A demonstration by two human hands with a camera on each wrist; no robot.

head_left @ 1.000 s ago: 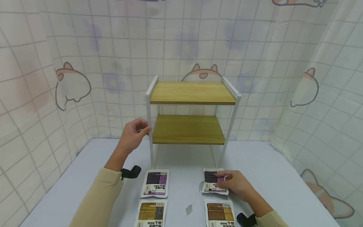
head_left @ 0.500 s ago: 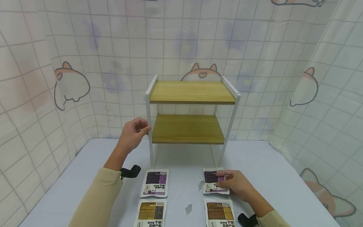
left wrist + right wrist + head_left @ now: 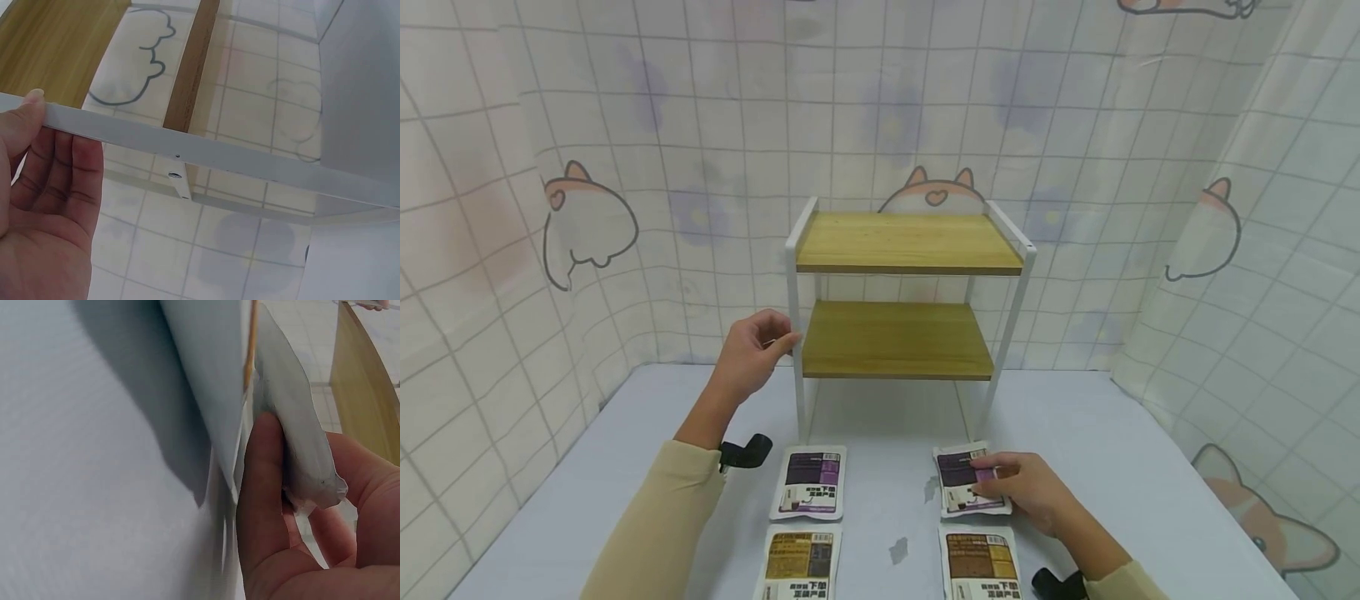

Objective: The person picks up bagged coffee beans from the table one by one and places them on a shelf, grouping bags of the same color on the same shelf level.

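Note:
My left hand (image 3: pixel 749 357) grips the left front post of a two-tier rack with a white frame (image 3: pixel 793 292). In the left wrist view the thumb (image 3: pixel 31 107) lies on one side of the white post (image 3: pixel 219 153) and the fingers curl behind it. My right hand (image 3: pixel 1028 493) pinches the right edge of a white pouch with a dark purple label (image 3: pixel 958 483), in front of the rack's right leg. From the right wrist camera the pouch (image 3: pixel 297 419) shows edge-on between thumb and fingers. Its twin purple pouch (image 3: pixel 809 485) lies flat at the left.
Two pouches with brown and yellow labels lie nearest, one left (image 3: pixel 800 560) and one right (image 3: pixel 981 560). The rack's upper board (image 3: pixel 910 242) and lower board (image 3: pixel 897 340) are wooden. A grid-patterned curtain (image 3: pixel 715 125) surrounds the white table (image 3: pixel 1090 450).
The purple pouch in my right hand has turned slightly and shifted a little toward me, with the hand moving along. My left hand stays on the post.

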